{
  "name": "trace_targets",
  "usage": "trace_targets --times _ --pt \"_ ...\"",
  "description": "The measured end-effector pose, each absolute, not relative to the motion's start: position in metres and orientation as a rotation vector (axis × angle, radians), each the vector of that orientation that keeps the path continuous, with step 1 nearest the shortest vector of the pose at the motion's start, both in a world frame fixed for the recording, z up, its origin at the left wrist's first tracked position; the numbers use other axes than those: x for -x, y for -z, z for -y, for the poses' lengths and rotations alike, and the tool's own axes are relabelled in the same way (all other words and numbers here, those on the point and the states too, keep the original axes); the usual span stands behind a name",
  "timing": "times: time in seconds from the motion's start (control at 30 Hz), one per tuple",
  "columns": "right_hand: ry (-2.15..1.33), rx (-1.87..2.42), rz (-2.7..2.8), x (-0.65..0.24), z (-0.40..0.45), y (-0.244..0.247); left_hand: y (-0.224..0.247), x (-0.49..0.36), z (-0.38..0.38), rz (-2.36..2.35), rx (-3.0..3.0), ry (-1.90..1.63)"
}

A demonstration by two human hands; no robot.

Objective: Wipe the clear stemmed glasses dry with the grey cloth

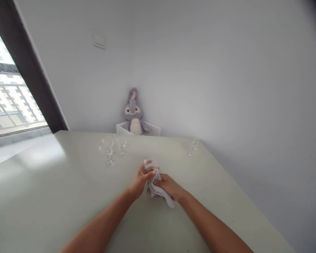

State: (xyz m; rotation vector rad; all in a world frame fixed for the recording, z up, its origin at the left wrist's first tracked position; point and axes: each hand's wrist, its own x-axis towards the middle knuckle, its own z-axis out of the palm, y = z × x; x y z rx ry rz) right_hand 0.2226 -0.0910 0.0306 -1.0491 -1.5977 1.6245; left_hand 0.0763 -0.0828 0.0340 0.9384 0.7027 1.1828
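My left hand (142, 177) is closed around the bowl of a clear wine glass (150, 166), its rim facing up and away from me. My right hand (168, 185) grips a white cloth (156, 189) and presses it against the lower part of that glass. The cloth hides the stem and foot, and one end of it hangs down toward the table. Both hands are close together over the middle of the table (76, 200).
Left of my hands stand three stemmed glasses, the nearest glass (110, 159) in front. Another glass (193, 145) is near the table's far right corner. Behind the far edge, a plush rabbit (133, 114) sits in a white basket (155, 130). Walls rise behind and to the right.
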Motion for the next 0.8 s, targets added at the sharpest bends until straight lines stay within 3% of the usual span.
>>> trace_targets --times 0.13,0.2,0.3,0.47,0.53,0.6,0.73,0.8 --pt "-0.486 1.551 2.175 -0.224 0.094 -0.044 -0.028 -0.084 0.081 -0.814 -0.892 -1.321" --pt "-0.153 1.623 2.267 -0.222 0.096 -0.047 -0.025 -0.086 0.081 -0.857 -0.859 -1.353" --pt "-0.266 1.631 2.263 -0.222 0.096 -0.049 -0.026 -0.087 0.083 -0.877 -0.862 -1.381" --pt "-1.214 1.305 2.026 -0.235 0.090 -0.051 -0.037 -0.086 0.091 -0.707 -1.033 -1.397" --pt "-1.357 1.208 1.987 -0.237 0.089 -0.050 -0.041 -0.086 0.093 -0.642 -1.103 -1.403" --pt "-1.140 1.262 2.036 -0.234 0.090 -0.047 -0.043 -0.086 0.095 -0.633 -1.116 -1.441" --pt "-0.181 1.406 2.122 -0.223 0.094 -0.038 -0.041 -0.087 0.093 -0.694 -0.972 -1.553" --pt "0.080 1.367 2.166 -0.221 0.096 -0.035 -0.039 -0.087 0.090 -0.759 -0.886 -1.577"
